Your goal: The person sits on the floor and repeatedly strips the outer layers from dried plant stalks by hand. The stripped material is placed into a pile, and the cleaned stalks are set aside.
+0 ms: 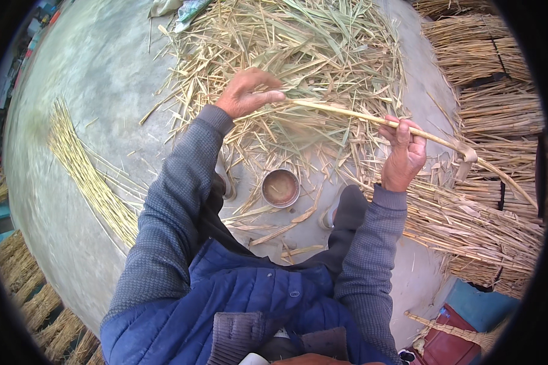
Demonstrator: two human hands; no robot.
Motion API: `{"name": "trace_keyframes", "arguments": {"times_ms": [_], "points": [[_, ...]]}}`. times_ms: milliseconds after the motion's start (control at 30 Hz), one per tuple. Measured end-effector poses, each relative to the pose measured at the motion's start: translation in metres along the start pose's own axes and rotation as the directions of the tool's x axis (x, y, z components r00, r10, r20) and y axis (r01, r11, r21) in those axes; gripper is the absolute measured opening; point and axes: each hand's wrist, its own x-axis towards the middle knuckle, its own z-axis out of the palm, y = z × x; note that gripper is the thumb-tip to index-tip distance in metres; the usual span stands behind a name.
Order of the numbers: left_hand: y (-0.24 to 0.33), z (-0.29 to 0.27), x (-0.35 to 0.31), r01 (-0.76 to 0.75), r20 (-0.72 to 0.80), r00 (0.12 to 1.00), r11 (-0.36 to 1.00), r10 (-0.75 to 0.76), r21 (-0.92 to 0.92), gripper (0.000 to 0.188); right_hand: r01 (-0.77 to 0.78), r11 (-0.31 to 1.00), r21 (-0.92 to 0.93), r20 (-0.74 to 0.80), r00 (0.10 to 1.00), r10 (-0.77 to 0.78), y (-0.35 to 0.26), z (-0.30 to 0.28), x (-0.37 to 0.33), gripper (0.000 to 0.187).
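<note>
My right hand (403, 155) pinches a long pale reed stalk (347, 112) between thumb and fingers, right of the middle. Past that hand the stalk slopes down to the right, with a dry curled leaf (466, 152) still on it. My left hand (249, 94) is beside the stalk's left end, thumb and fingers apart and slightly blurred; no grip on the stalk shows. Beneath both hands spreads a heap of loose reed leaves and husks (304, 48). A small round metal bowl (280, 188) with brownish contents stands on the floor between my feet.
Reed bundles (486, 55) are stacked along the right, with loose stalks (468, 219) lying nearer me. On the left, a sheaf of cleaned stalks (94, 176) lies on the concrete floor (91, 73). More bundles (37, 292) sit at the lower left.
</note>
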Motion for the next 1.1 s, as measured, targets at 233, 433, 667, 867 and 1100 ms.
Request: {"name": "trace_keyframes", "arguments": {"times_ms": [233,433,667,867,1100], "points": [[-0.007,0.023,0.007,0.389,0.246,0.921,0.739,-0.302,-0.55,0.022,0.024,1.0,-0.005,-0.006,1.0,-0.024,0.003,0.008,0.001,0.026],[-0.023,0.003,0.001,0.349,0.026,0.884,0.623,-0.466,-0.7,0.015,0.011,0.998,0.058,0.068,0.998,-0.015,0.006,0.011,-0.003,0.028],[-0.005,-0.016,0.013,0.4,-0.348,0.876,0.906,-0.334,0.138,0.032,-0.034,0.999,0.043,0.04,0.999,0.032,0.009,0.013,-0.003,0.027],[0.07,0.056,0.03,-0.343,-0.085,0.917,0.879,0.39,0.331,0.035,-0.108,0.994,0.009,0.144,0.984,0.106,0.023,0.03,-0.009,0.026],[0.047,0.052,0.028,-0.217,-0.021,0.971,0.916,0.237,0.336,0.016,-0.16,0.986,-0.038,0.235,0.958,0.165,0.019,0.026,-0.009,0.025]]}}
